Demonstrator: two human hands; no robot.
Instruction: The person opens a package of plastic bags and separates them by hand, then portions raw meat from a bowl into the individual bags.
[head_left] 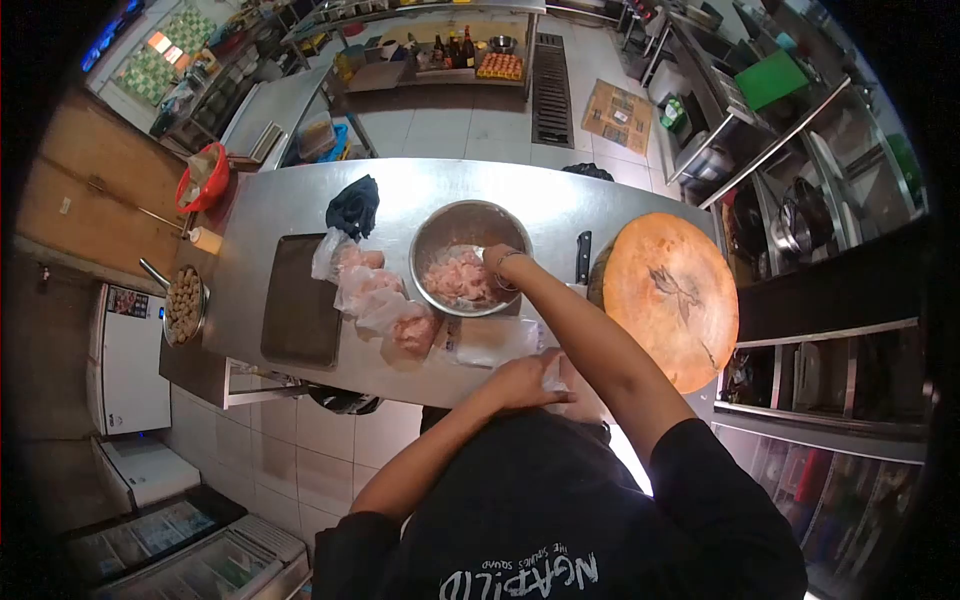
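My right hand [506,266] reaches into a steel mixing bowl [428,222], with its fingers curled down at the pieces of raw pale-pink meat [458,277]. A small white piece shows by its fingertips; I cannot tell what the fingers hold. At the near edge of the table, close to my body, my left hand [528,384] is closed on a clear plastic bag [556,376]. Left of the bowl lie several knotted plastic bags of meat [372,290]. A flat stack of clear plastic bags [492,341] rests just in front of the bowl.
A round wooden chopping board [665,300] and a black-handled knife [583,257] are on the right. Leftward lie a dark baking tray [301,300], a black plastic bag [353,207] and a pan of small round pieces [185,305]. The steel table [300,195] carries these.
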